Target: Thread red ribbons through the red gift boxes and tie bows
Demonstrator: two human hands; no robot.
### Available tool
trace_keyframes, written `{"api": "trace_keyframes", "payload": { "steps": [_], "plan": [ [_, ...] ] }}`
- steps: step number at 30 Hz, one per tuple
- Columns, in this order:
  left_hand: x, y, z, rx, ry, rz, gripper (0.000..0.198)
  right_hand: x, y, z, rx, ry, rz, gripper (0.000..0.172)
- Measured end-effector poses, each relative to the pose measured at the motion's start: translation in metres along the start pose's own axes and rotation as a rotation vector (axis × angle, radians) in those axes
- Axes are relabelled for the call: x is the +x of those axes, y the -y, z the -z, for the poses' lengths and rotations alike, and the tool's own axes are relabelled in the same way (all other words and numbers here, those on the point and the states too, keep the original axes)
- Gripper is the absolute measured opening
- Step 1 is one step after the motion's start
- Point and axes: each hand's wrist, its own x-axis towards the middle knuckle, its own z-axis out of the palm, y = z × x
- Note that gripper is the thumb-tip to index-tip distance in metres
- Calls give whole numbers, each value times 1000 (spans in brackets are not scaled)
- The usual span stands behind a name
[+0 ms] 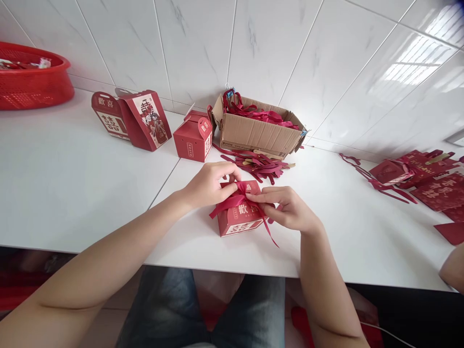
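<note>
At frame centre, your left hand (208,183) and right hand (288,208) pinch a satin ribbon (235,200) atop a square red cardboard box (239,220).

Left hand (210,186): forearm bare, extends from lower left, fingers curled, thumb and forefinger pinched together. Right hand (290,209): forearm bare, extends from below, fingertips pinched, just beside the left's.
</note>
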Motion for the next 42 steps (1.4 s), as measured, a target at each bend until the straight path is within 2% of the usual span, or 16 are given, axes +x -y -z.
{"api": "trace_keyframes", "payload": {
  "steps": [3,13,18,20,23,32,37,39,42],
  "plan": [
    [0,-1,-1,6,-12,15,8,-1,-1,1,-12,6,25,42],
    [0,-3,-5,27,-64,66,11,-4,-2,4,-14,78,-32,42],
    [0,1,-5,3,-78,34,10,-5,1,4,-5,14,-116,47],
    [-1,2,-4,10,-87,32,9,-4,2,4,-9,4,-133,45],
    [-1,2,-5,17,-95,20,10,-4,1,4,3,30,-147,40],
    [-2,-2,-10,38,-152,49,13,-5,-3,7,58,90,-130,46],
    [0,-2,-8,13,-151,88,12,-6,-3,9,145,115,-155,40],
    [0,1,-7,-29,-148,105,9,-6,-3,7,217,72,-196,36],
    [1,4,-5,-91,-143,122,6,-3,-4,4,243,-124,-235,28]
  ]
}}
